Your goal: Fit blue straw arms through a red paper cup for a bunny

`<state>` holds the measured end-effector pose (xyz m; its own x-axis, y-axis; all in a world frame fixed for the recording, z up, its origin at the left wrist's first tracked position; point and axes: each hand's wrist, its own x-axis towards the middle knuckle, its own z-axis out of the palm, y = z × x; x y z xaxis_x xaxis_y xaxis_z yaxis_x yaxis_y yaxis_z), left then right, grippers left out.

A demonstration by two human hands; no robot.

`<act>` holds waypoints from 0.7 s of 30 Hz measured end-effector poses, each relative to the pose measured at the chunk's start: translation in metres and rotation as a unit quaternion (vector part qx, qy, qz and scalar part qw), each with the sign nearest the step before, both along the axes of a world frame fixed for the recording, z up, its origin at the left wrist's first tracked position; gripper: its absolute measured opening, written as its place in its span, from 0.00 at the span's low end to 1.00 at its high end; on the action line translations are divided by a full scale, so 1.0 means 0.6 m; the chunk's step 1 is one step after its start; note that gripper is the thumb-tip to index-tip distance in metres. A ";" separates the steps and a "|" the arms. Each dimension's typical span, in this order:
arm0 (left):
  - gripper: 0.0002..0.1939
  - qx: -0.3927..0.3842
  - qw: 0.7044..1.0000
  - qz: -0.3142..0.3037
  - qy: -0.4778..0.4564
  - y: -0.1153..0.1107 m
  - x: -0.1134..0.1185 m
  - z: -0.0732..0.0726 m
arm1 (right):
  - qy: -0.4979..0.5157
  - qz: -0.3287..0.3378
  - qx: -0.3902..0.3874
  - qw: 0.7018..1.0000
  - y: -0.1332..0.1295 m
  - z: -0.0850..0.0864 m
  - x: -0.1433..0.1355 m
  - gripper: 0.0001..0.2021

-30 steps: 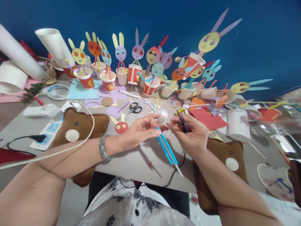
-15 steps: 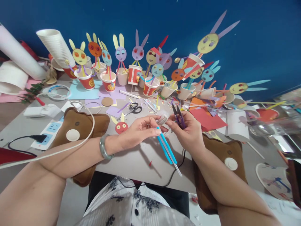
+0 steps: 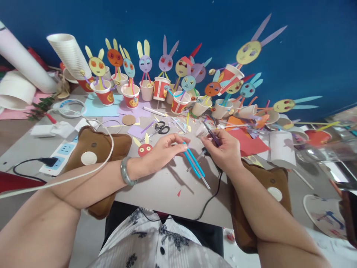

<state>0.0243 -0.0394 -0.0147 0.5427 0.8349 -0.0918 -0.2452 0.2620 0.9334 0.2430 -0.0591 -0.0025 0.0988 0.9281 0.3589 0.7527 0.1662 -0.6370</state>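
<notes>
My left hand [image 3: 170, 147] pinches the top ends of two blue strips [image 3: 193, 163] with a thin white stick [image 3: 205, 183] between them; they slant down toward the table's front edge. In my right hand [image 3: 223, 147] is a pair of dark purple thread snips [image 3: 212, 136], blades pointing up and left. A clear, whitish roll that looks like tape [image 3: 202, 130] shows just beyond my right fingers; whether they touch it I cannot tell. Beside my left hand lies a red paper rabbit head [image 3: 144, 149] with yellow ears.
Paper rabbits in paper cups [image 3: 180, 102] line the back by the blue wall. Black-handled scissors [image 3: 161, 127] lie among paper scraps. Brown cushions [image 3: 97, 149] flank the work area. A white cable [image 3: 110, 149] crosses above my left forearm; a black cord [image 3: 208, 204] runs at the front.
My hands have moved slightly apart. The clear roll that was between them is now beyond my right fingers. The snips have turned, and the blue strips' lower ends have risen slightly.
</notes>
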 end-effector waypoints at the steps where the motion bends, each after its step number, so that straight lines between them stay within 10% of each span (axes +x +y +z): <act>1: 0.10 -0.015 1.000 -0.004 -0.009 0.001 0.002 -0.002 | -0.043 0.007 0.007 0.999 0.005 -0.008 0.006 0.11; 12: 0.08 -0.010 1.000 -0.001 0.017 0.011 0.003 0.000 | -0.298 -0.048 0.003 0.953 0.026 -0.057 0.015 0.15; 21: 0.02 -0.014 0.998 0.013 0.066 0.021 -0.001 0.016 | -0.211 0.001 -0.099 0.972 0.019 -0.050 0.005 0.19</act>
<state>0.0234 -0.0270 -0.0053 0.5026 0.8445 -0.1849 -0.1282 0.2843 0.9501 0.2462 -0.0478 -0.0327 -0.0204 0.9832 0.1812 0.9539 0.0734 -0.2910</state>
